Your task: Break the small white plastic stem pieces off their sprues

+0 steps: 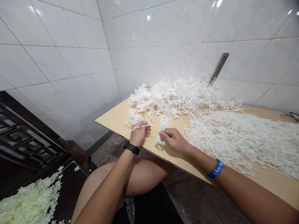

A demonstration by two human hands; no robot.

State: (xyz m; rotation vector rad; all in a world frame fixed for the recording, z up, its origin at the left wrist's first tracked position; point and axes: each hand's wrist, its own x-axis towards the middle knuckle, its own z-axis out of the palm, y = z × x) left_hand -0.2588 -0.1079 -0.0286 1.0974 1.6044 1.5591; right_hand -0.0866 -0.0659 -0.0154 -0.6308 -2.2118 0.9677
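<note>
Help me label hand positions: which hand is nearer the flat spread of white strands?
Right: the right hand is just left of the flat spread of white strands; the left hand is farther left, beyond the right hand.

A smooth, pale wood-look surface with a soft sheen is seen on the bench (112, 119), glossy tile on the wall (149, 34) past its back edge.

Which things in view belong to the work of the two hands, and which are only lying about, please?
In the work, it seems:
right hand, holding a small white bunch
left hand, with a white strand
tangled pile
flat layer
table

Probably just lying about:
flowers, lower left
metal bar, by the wall
</note>
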